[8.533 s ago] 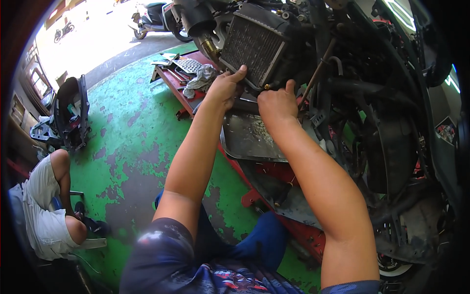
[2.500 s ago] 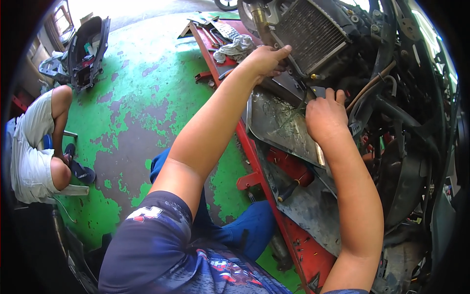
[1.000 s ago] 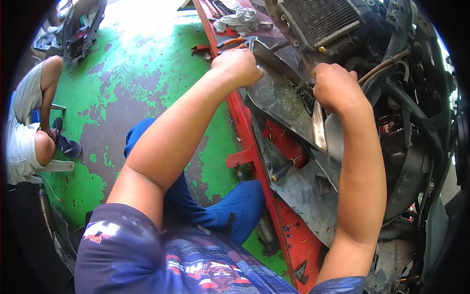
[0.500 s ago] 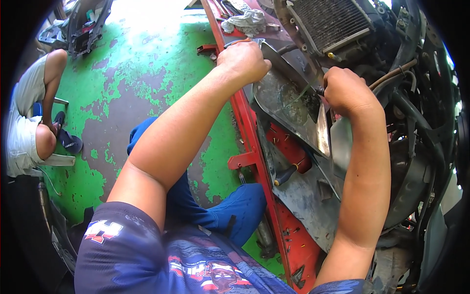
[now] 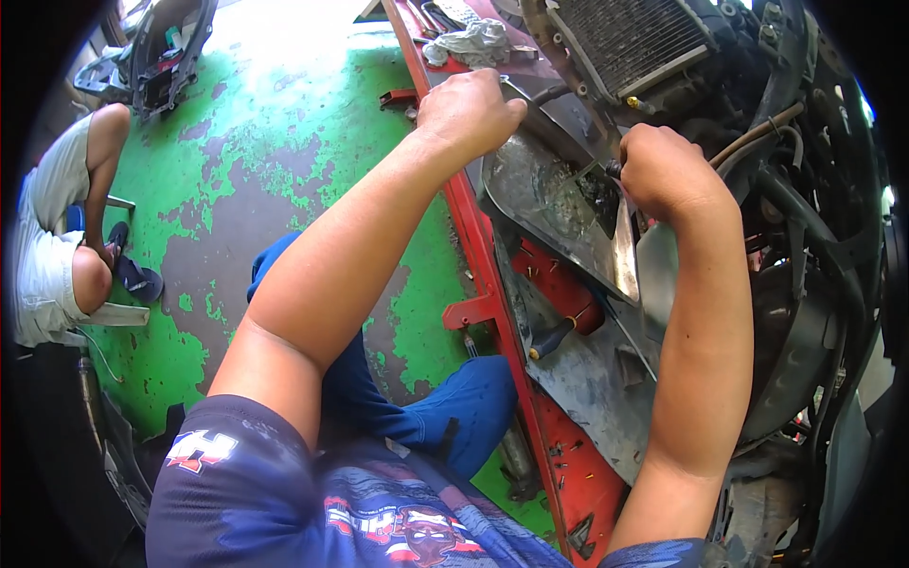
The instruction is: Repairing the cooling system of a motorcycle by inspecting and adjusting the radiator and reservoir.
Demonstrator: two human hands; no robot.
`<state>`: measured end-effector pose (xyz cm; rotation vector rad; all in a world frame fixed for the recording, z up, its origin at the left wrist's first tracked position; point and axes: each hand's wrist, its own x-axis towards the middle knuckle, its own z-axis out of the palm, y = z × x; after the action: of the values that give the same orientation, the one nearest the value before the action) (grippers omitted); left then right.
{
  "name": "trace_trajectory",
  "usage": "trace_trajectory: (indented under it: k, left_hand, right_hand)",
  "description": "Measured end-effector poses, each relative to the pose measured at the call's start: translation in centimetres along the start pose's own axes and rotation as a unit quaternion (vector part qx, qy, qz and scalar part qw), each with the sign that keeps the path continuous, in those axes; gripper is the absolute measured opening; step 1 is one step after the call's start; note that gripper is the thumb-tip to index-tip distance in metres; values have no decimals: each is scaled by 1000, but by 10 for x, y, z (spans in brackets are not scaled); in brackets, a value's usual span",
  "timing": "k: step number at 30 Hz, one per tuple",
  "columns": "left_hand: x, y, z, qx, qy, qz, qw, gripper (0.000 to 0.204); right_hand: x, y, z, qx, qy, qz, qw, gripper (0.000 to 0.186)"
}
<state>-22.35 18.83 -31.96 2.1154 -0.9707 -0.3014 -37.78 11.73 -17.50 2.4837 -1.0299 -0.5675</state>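
My left hand (image 5: 471, 112) is closed over the upper edge of a dark, dirty plastic motorcycle panel (image 5: 530, 180), its fingertips hidden behind the hand. My right hand (image 5: 663, 170) is closed round a screwdriver (image 5: 614, 169); a bit of dark handle shows beside the fingers, and a thin shaft points left over the panel's hollow. The panel lies against the partly stripped motorcycle (image 5: 786, 208) on the right. Just above my right hand is a radiator (image 5: 630, 43) with a metal frame.
A second screwdriver (image 5: 553, 338) and several small screws lie on the red lift table (image 5: 559, 407). A grey rag (image 5: 473, 43) and tools sit at its far end. Another person (image 5: 71, 227) sits at the left, near black body parts (image 5: 166, 57) on the worn green floor (image 5: 227, 199).
The screwdriver's shaft has shifted slightly and looks less tilted. My right hand has moved a little up and left; my left hand keeps its place on the panel.
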Motion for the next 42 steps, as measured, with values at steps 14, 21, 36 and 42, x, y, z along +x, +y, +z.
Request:
trace_trajectory:
  k: [14,21,36,42]
  left_hand:
    - [2,-3,3,-9,17,9,1000,52]
    - [-3,2,-2,-11,11,2,1000,49]
    - [-4,4,-4,-27,23,21,999,42]
    - [-2,6,-2,-23,14,34,999,48]
  right_hand:
    - [-2,1,-2,6,-21,5,1000,26]
    - [-2,-1,-3,19,-27,16,999,26]
    - [-6,-3,-4,24,-5,7,1000,24]
    - [-6,-3,-8,6,-41,9,999,27]
